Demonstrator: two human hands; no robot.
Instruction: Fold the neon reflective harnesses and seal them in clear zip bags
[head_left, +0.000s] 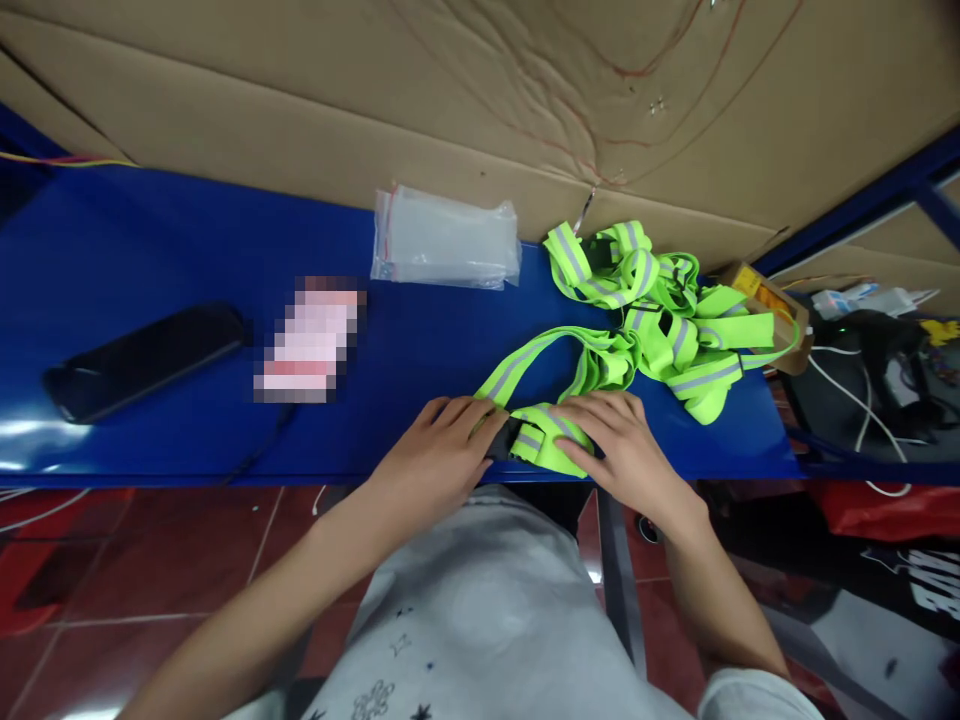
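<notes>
At the front edge of the blue table lies a neon-green reflective strap [551, 435] with a grey stripe. My left hand [446, 445] is closed on the strap's left end, at a black buckle [504, 438] partly covered by the fingers. On the other side, my right hand [619, 435] grips the strap's bunched right part, thumb in front and fingers behind. From between the hands a loop of the same webbing runs back to a gathered bundle [607, 360]. Further right and behind lies a tangled pile of similar straps [697, 335] with black buckles.
Clear plastic bags [450, 240] lie at the back of the blue table [420, 350]. To the left are a blurred-out phone [311, 340] and a long black case [146, 360]. A small cardboard box [787, 330] stands behind the pile, and a cardboard wall [300, 110] closes the back.
</notes>
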